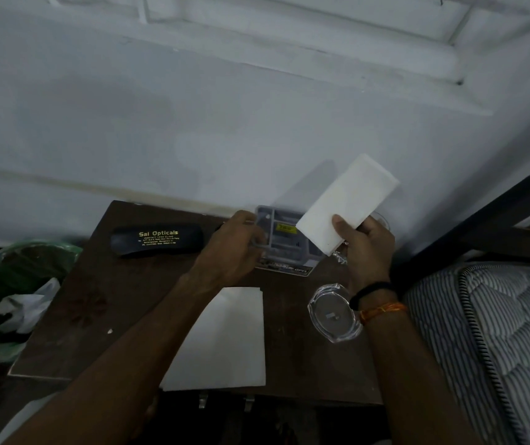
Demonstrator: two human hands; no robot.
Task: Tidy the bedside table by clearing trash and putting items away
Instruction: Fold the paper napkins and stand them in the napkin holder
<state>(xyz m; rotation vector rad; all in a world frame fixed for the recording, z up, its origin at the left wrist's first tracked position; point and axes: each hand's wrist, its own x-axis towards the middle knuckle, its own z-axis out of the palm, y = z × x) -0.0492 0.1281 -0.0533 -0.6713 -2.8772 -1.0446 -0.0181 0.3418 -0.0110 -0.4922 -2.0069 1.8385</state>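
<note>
My right hand (365, 248) holds a folded white paper (347, 203) up above the back right of the dark wooden bedside table (74, 303). My left hand (234, 245) grips the left edge of a clear plastic compartment box (284, 239) with a yellow label, which rests near the wall. A black spectacle case (157, 239) printed "Sai Opticals" lies at the back left. A white sheet (228, 342) lies flat at the table's front. A clear glass ashtray (334, 313) sits by my right wrist.
A bin lined with a green bag (10, 284) holding crumpled white paper stands left of the table. A striped mattress (498, 332) and dark bed frame (482, 220) are on the right. The wall is close behind.
</note>
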